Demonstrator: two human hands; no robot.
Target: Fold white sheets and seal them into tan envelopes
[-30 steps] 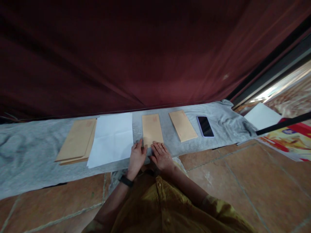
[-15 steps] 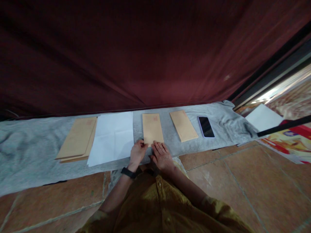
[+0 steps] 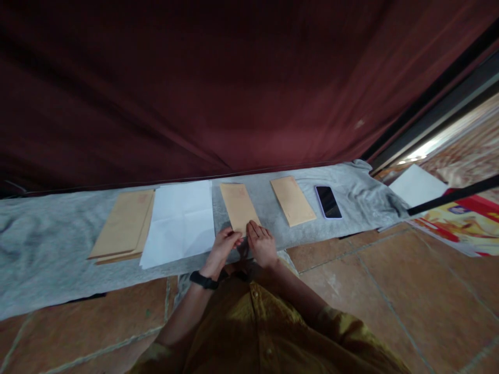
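A tan paper envelope (image 3: 238,203) with faint red print lies tilted on the grey cloth, its near end between my hands. My left hand (image 3: 223,248), a dark band on its wrist, pinches the near left corner between thumb and fingers. Across the near right edge rest the fingers of my right hand (image 3: 262,244), stretched out and pressing on the paper; its thumb is hard to make out. To the right lies a second envelope (image 3: 293,201). White paper sheets (image 3: 179,223) with fold creases lie left of my left hand.
Several tan envelopes (image 3: 121,223) are stacked at the left of the grey cloth (image 3: 50,234). A phone (image 3: 329,201) lies on the right. A dark red curtain (image 3: 234,93) hangs behind. Beyond a dark bar at the right are a white sheet (image 3: 419,185) and a colourful printed box (image 3: 463,221).
The envelope between my hands has turned, its far end swinging left. My left hand now pinches its corner more plainly, and my right hand has shifted slightly with its near end.
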